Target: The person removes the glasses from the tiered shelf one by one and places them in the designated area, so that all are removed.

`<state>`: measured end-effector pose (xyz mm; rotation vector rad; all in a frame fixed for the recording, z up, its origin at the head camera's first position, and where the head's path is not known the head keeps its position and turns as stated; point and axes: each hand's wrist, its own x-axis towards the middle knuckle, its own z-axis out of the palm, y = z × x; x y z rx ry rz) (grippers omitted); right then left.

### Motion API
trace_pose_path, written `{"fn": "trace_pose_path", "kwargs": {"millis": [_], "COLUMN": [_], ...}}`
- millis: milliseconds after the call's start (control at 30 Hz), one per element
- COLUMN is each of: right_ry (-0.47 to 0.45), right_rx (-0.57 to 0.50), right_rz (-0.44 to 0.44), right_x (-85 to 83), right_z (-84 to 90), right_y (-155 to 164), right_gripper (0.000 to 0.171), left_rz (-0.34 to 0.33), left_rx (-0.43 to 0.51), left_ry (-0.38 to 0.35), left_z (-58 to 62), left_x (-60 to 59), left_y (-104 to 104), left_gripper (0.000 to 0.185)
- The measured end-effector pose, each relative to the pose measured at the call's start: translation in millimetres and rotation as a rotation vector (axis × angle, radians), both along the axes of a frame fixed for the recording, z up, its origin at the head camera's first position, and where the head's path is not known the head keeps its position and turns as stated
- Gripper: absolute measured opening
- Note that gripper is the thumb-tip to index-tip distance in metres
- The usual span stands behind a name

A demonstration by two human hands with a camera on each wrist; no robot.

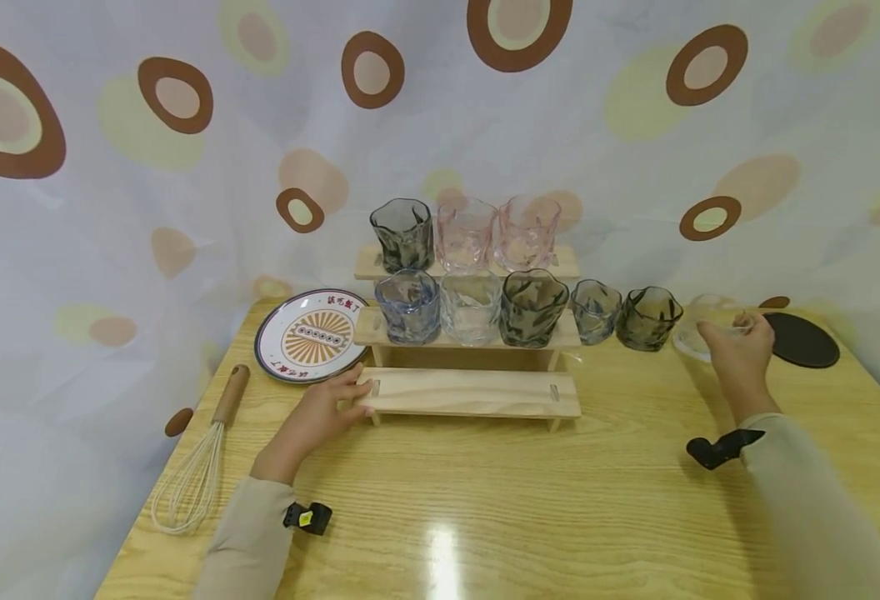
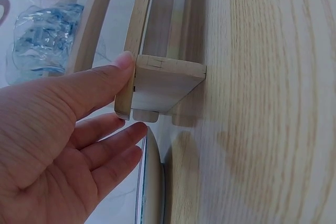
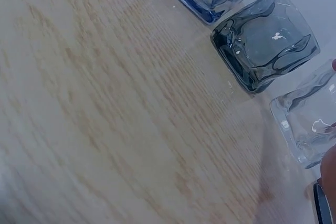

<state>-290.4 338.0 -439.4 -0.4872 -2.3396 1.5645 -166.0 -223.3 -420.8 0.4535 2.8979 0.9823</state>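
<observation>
My left hand [image 1: 325,414] pinches the left end of the lowest step of a three-tier wooden rack [image 1: 470,392]. In the left wrist view the thumb lies on one face of that board [image 2: 128,77], with fingertips by the other face. Over at the right, my right hand [image 1: 740,358] grips a colourless wavy glass [image 1: 693,340], which appears partly in the right wrist view too. Left of it stand a dark grey glass [image 1: 648,320] and a small blue glass [image 1: 596,313]. The right hand's fingers are mostly out of its wrist view.
On the top tier are a grey glass [image 1: 402,236] and two pink glasses [image 1: 527,233]. The middle tier bears blue [image 1: 408,308], colourless [image 1: 471,308] and grey glasses [image 1: 533,308]. A patterned plate [image 1: 271,342] and a whisk [image 1: 203,467] lie left; a black round mat [image 1: 803,340] lies right.
</observation>
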Motion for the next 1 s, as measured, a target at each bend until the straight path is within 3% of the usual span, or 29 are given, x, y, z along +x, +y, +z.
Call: {"fn": "trace_pose_path", "kwargs": {"millis": [400, 667, 1000], "right_ry": [0.027, 0.032, 0.013], "right_rx": [-0.025, 0.074, 0.101], "right_rz": [0.035, 0.082, 0.111], "right_x": [-6.2, -6.8, -3.2], "right_z": [-7.0, -8.3, -8.7], "right_y": [-4.3, -1.3, 2.7], "right_gripper": [0.047, 0.047, 0.049], "left_rz": [0.008, 0.017, 0.001], "left_rx": [0.006, 0.004, 0.0], "left_ry": [-0.017, -0.016, -0.006], "left_z": [-1.3, -0.2, -0.7], "left_x": [-0.3, 0.7, -0.4], "left_y": [-0.7, -1.9, -1.3], "left_gripper": [0.048, 0.048, 0.047]}}
